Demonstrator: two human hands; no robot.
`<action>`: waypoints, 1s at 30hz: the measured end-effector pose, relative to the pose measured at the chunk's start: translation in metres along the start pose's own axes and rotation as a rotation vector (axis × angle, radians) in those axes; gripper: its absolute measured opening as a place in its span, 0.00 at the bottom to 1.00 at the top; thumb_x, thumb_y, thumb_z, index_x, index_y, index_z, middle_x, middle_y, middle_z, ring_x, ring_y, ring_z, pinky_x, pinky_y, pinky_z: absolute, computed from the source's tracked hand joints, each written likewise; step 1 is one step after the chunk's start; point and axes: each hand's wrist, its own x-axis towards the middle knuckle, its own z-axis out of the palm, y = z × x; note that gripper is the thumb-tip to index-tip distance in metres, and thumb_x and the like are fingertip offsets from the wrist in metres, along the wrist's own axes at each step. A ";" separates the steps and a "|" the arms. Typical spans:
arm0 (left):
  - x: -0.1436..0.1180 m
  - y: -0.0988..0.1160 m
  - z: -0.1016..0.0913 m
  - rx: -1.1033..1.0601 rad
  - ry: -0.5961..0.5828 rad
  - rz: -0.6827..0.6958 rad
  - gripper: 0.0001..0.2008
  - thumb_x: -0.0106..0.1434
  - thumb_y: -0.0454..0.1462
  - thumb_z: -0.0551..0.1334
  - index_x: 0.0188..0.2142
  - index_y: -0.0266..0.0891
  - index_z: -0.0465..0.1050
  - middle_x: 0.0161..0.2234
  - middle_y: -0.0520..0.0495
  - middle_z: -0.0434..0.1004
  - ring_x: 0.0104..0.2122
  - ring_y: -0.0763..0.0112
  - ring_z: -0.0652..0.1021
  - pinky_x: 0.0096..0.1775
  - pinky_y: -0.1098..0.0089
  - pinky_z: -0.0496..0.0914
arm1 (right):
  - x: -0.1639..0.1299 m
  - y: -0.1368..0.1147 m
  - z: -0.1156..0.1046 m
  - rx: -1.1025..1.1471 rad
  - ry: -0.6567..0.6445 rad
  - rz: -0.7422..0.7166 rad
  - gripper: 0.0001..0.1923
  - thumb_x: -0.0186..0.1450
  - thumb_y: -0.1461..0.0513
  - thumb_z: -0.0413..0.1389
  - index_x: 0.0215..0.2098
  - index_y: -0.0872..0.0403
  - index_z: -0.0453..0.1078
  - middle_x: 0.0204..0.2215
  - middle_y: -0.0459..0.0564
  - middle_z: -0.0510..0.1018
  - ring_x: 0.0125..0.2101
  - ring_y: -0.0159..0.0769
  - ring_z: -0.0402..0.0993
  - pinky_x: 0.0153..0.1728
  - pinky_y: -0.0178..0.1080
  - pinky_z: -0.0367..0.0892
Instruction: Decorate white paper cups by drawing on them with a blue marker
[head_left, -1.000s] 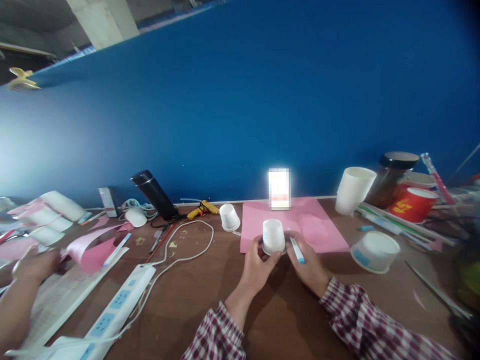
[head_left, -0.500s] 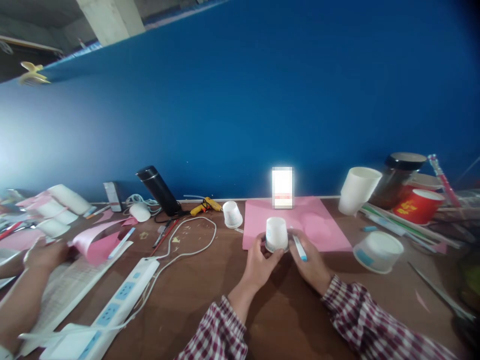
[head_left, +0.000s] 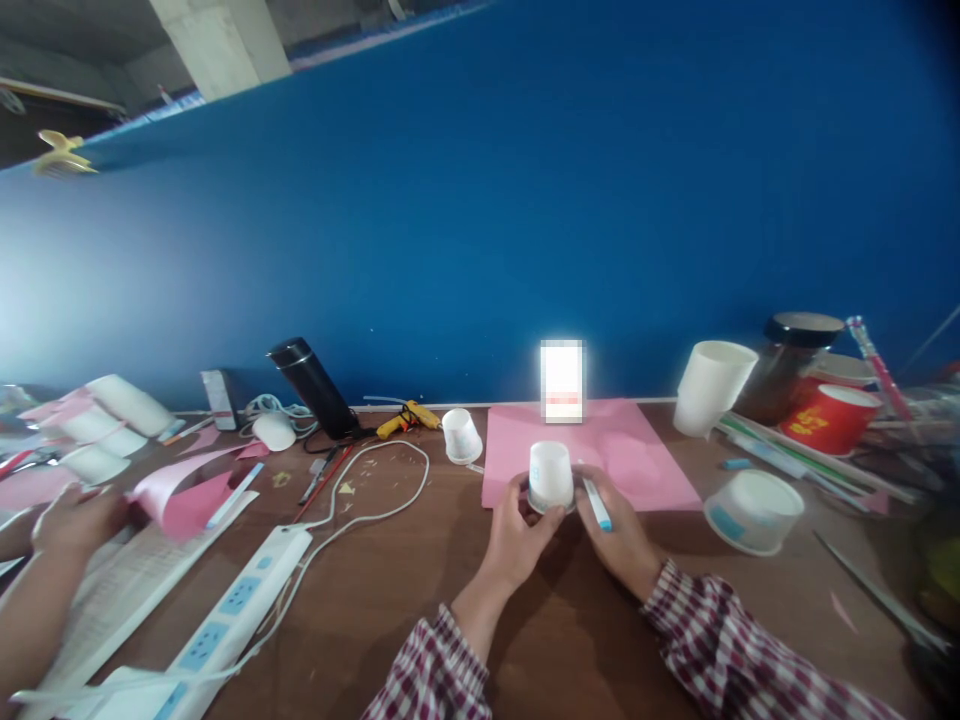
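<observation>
A small white paper cup (head_left: 550, 474), upside down with its wide rim low, is held between my hands near the table's middle. My left hand (head_left: 520, 535) grips its left side and rim, thumb along the front. My right hand (head_left: 619, 525) is closed round a white marker with a blue end (head_left: 598, 505), its fingertips by the cup's right side and partly hidden. Faint blue marks show on the cup's left side. Behind it lies a pink sheet of paper (head_left: 517, 450). Another small upturned cup (head_left: 460, 436) stands left of the sheet.
At right are a wide tub (head_left: 756, 510), a tall white cup (head_left: 712, 388), a red cup (head_left: 831, 418), a lidded jar (head_left: 787, 360) and scissors (head_left: 877, 585). A power strip (head_left: 232, 610) with a looping cable lies left. Another person's hand (head_left: 79, 515) holds pink paper at far left.
The cup has turned slightly in my hands, and blue marks now show on its left side. The whole view has shifted a little. The marker stays in my right hand.
</observation>
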 end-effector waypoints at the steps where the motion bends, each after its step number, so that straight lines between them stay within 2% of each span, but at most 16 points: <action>1: 0.000 0.000 0.000 -0.001 0.002 -0.002 0.26 0.50 0.38 0.69 0.48 0.36 0.65 0.42 0.39 0.75 0.41 0.61 0.77 0.42 0.63 0.73 | 0.000 0.000 0.000 0.002 -0.002 -0.001 0.13 0.66 0.60 0.45 0.48 0.53 0.62 0.41 0.53 0.77 0.43 0.42 0.75 0.42 0.44 0.71; 30: 0.000 0.001 -0.001 0.068 -0.020 -0.010 0.27 0.53 0.36 0.67 0.50 0.33 0.62 0.45 0.36 0.73 0.43 0.60 0.77 0.44 0.62 0.73 | -0.001 0.004 0.001 0.038 -0.019 0.004 0.13 0.67 0.60 0.44 0.48 0.53 0.61 0.42 0.53 0.75 0.43 0.41 0.73 0.46 0.46 0.68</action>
